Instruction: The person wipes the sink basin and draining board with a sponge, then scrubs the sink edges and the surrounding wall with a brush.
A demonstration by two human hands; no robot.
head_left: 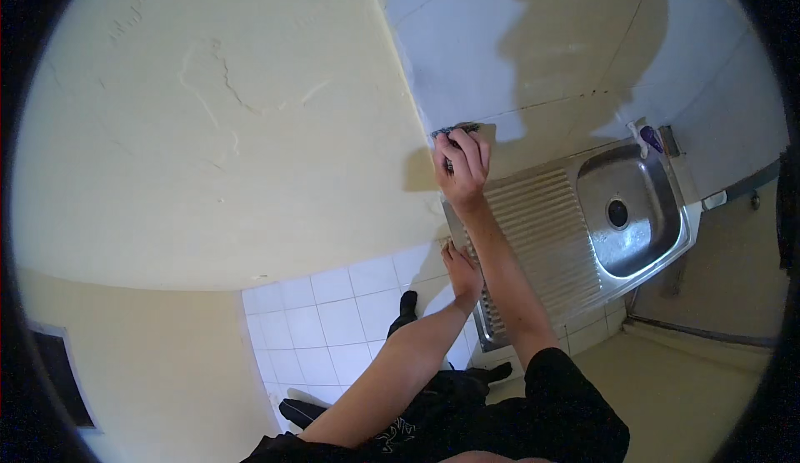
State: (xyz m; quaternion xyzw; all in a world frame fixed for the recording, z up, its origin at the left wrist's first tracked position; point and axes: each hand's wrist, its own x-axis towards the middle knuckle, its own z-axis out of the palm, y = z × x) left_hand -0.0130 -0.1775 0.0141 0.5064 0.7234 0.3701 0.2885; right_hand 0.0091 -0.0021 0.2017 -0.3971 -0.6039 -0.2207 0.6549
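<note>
My right hand (463,168) presses a dark, wiry scouring pad (457,130) against the white wall tiles (450,55), close to where they meet the cream painted wall (300,146). Its fingers are curled over the pad and hide part of it. Lower down, my left hand (463,273) rests at the left edge of the steel draining board (542,238). It appears to hold nothing, with its visible fingers stretched out toward the wall.
The steel sink basin (633,238) with a dark drain lies right of the ribbed board. A purple and white item (650,136) sits at its back rim. White floor tiles (337,317) show below left, with my dark-clad feet on them. A shadow falls across the wall tiles.
</note>
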